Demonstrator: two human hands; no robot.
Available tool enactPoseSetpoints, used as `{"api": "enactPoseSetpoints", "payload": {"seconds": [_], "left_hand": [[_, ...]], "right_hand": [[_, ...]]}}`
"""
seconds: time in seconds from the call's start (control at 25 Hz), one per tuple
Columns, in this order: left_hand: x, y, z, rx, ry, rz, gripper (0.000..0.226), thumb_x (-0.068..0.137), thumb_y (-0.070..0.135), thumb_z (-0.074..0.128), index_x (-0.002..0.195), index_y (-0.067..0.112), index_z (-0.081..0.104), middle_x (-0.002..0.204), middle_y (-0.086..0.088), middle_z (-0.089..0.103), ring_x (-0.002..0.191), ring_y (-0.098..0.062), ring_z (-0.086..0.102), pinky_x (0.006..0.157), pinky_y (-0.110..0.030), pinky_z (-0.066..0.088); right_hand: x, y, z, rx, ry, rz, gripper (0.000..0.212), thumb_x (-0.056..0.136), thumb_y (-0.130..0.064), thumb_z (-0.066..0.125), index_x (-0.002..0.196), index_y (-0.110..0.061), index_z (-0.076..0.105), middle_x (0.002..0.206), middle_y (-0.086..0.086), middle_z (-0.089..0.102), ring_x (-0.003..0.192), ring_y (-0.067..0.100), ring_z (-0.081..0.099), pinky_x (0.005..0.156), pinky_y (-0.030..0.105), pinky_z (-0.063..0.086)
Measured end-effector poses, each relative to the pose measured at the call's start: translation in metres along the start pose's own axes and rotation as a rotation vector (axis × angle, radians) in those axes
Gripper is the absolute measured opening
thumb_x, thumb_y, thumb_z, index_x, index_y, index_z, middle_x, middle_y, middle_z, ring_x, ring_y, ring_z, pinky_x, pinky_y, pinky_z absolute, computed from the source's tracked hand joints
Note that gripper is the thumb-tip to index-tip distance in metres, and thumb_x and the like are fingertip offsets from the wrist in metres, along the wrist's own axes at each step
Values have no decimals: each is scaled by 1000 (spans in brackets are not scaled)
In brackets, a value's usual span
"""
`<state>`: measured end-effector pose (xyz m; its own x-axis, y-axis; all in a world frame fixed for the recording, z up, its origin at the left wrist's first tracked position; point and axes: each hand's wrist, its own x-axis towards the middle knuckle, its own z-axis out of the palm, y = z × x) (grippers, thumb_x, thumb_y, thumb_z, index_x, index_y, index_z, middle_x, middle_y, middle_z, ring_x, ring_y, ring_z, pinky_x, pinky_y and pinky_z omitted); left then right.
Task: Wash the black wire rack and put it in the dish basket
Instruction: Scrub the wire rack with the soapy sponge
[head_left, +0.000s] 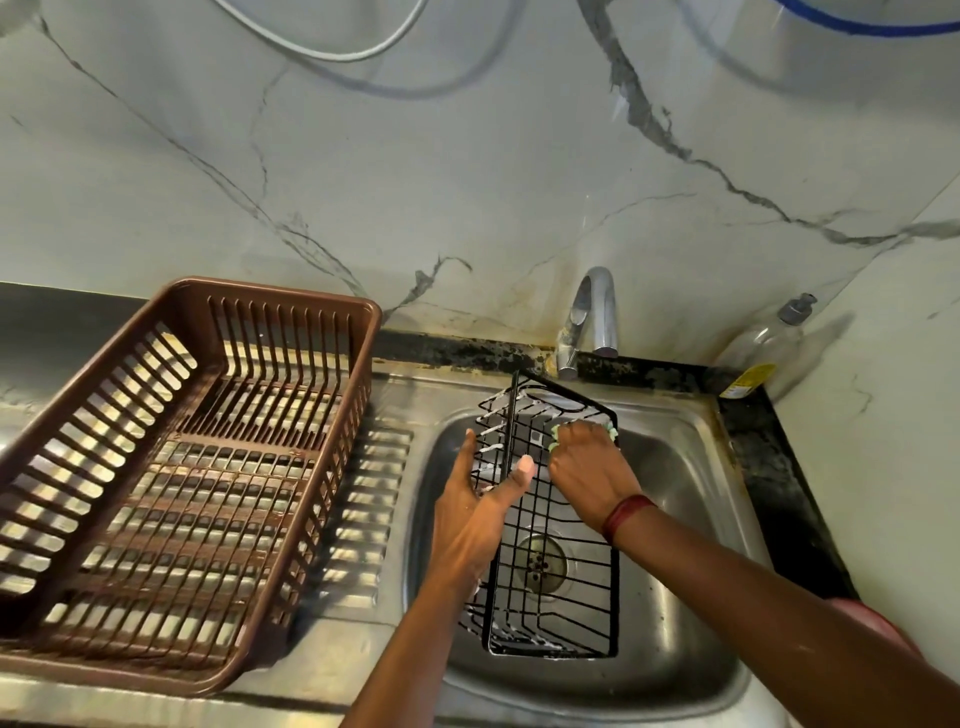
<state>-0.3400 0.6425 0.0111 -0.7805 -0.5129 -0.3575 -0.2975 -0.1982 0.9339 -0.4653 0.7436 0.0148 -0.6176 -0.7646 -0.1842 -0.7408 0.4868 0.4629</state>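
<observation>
A: Head view, how far?
B: Rack (561, 525) is held in sink (691, 519), suds on wires. Scrub judged midway; rinse + move to basket (291, 327) are left.
A: Grip?
B: Rack's left side is pinched by left hand (478, 499). Sponge (556, 431) is clutched in right hand (587, 467), pressed on rack's far end.

Rack (558, 519), basket (285, 290), perhaps scrubber (557, 431): one each

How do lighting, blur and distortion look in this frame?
Head view: the wide-angle lens bows the counter edge; bright stripes show through the dish basket slats; the soap bottle throws a soft shadow on the wall; the black wire rack and green scrubber look fairly sharp; the sleeve at the lower right edge is blurred.
</observation>
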Motion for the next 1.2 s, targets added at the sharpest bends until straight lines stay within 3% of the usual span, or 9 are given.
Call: {"api": "enactPoseSetpoints", "payload": {"seconds": [0.24,0.32,0.52,0.72,0.8,0.88,1.04,1.2], "left_hand": [[4,3,7,-25,23,16,125,45,94,66,154,52,21,165,-6,29,145,-31,38,114,-63,36],[4,1,8,-37,47,12,126,43,95,66,154,52,22,165,-6,29,145,-31,39,112,-63,38],[-1,3,12,-57,22,11,114,57,82,71,155,48,22,166,-5,26,148,-30,34,115,-63,34],[1,8,8,-69,63,56,109,61,72,70,157,44,25,166,-2,27,142,-20,36,119,-56,31],[1,6,4,-88,98,63,117,53,82,71,155,46,27,165,0,29,140,-18,37,115,-58,36],[3,1,1,-104,110,49,124,44,91,70,153,51,27,165,2,30,145,-26,37,111,-61,40],[7,-1,-1,-125,114,91,111,58,77,73,155,47,28,164,3,31,147,-28,34,115,-59,36],[5,3,5,-76,129,140,108,61,70,73,156,44,28,161,4,37,146,-22,34,118,-54,32]], "right_hand": [[-36,-20,20,69,-56,-108,10,85,-22,66,87,-12,66,97,11,57,97,29,49,85,45,41],[-45,-24,16,137,-62,-112,6,81,-17,68,86,-13,68,100,11,59,98,30,53,85,45,44],[-23,6,-5,85,133,76,15,86,-11,57,99,-8,63,108,13,56,101,28,50,85,42,47],[-32,-12,2,-52,-46,-106,12,90,-12,57,100,-5,61,98,15,62,97,31,55,90,46,43],[-47,-29,8,16,-115,-210,13,89,-6,56,99,-7,64,97,14,65,97,32,57,89,47,44],[-54,-33,9,127,-126,-270,21,86,-1,52,98,-10,66,95,11,67,96,32,59,87,43,47],[-69,-28,0,311,-174,-254,25,79,3,51,96,-9,66,95,14,68,94,34,61,81,37,46],[-68,-29,1,410,-264,-212,29,83,-3,55,109,-10,65,105,12,67,102,30,60,86,37,47]]}}
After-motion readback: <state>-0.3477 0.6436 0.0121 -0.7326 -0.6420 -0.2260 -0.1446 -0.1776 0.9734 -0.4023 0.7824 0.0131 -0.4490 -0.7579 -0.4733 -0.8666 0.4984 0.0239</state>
